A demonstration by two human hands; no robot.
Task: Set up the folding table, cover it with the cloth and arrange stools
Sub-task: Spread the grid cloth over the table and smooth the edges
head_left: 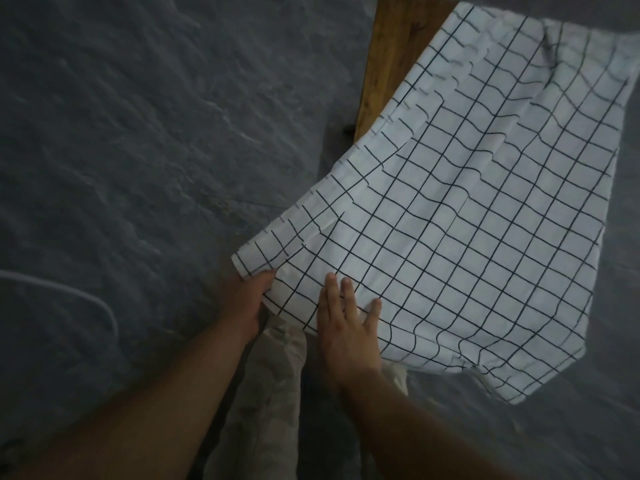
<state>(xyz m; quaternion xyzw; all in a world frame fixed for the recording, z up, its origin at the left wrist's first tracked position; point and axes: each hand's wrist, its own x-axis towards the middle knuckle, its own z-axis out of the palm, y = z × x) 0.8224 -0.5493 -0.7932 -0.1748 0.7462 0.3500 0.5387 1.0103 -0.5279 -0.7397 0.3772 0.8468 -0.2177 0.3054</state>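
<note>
Cloth [467,220] – white with a black grid – lies across the wooden desk [391,64] at 1 o'clock. It runs down off the near edge toward 5 o'clock, rippled and loose. Only a bare strip of the desk shows along the cloth's left side. The left grip [249,299] is clamped on the cloth's near corner, thumb on top and fingers tucked under the hem. The right grip [346,323] lies just beside it toward 3 o'clock – fingers straight and apart, palm flat on the fabric. A pale trouser leg [270,393] shows at 6 o'clock between the forearms. On the dark grey floor [138,133], a thin white cable [86,299] curves at 9 o'clock.
</note>
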